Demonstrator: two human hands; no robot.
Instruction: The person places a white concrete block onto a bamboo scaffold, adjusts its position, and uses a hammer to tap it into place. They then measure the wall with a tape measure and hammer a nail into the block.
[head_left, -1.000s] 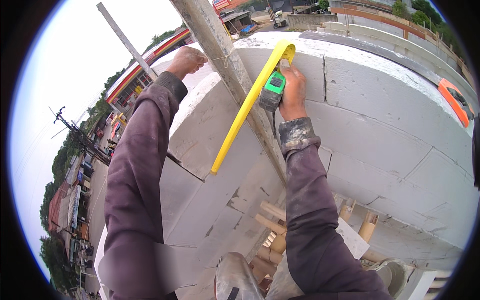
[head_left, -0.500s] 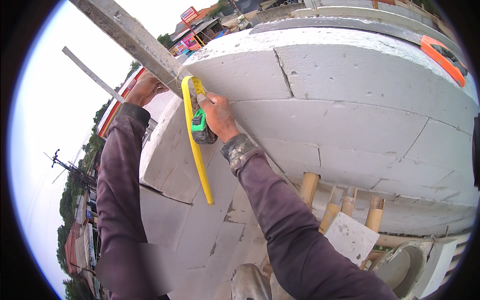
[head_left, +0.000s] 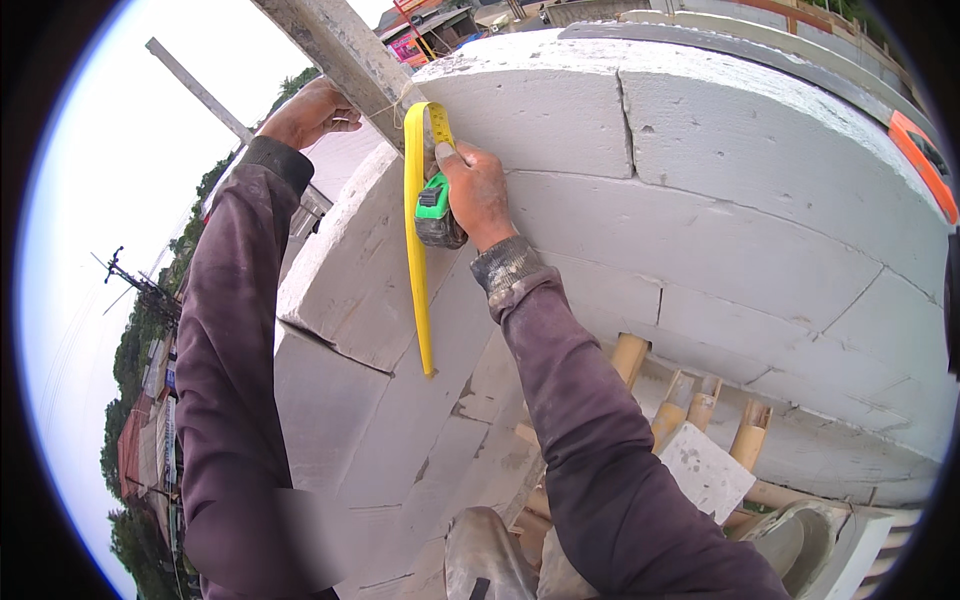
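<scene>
Two bare hands flank a long, straight, rough-faced grey post (head_left: 340,55) that slants across the corner of a white block wall (head_left: 735,120). The right hand (head_left: 482,195) is closed around a green-and-black tape measure (head_left: 437,212), just beside the post's right side, its thumb against the yellow ribbon blade (head_left: 416,250). The blade loops over at the top and hangs down; I cannot tell whether its free end touches the blocks. The left hand (head_left: 310,113) is raised at the post's left side, fingers curled, near a thin pale string (head_left: 399,106) at the post; whether they pinch anything is not visible.

Good work here probably calls for steady thumb pressure, so the blade neither creeps out nor snaps back. That loop should be straightened before any reading, and held clear of the string, since a snag could pull it out of line.
</scene>
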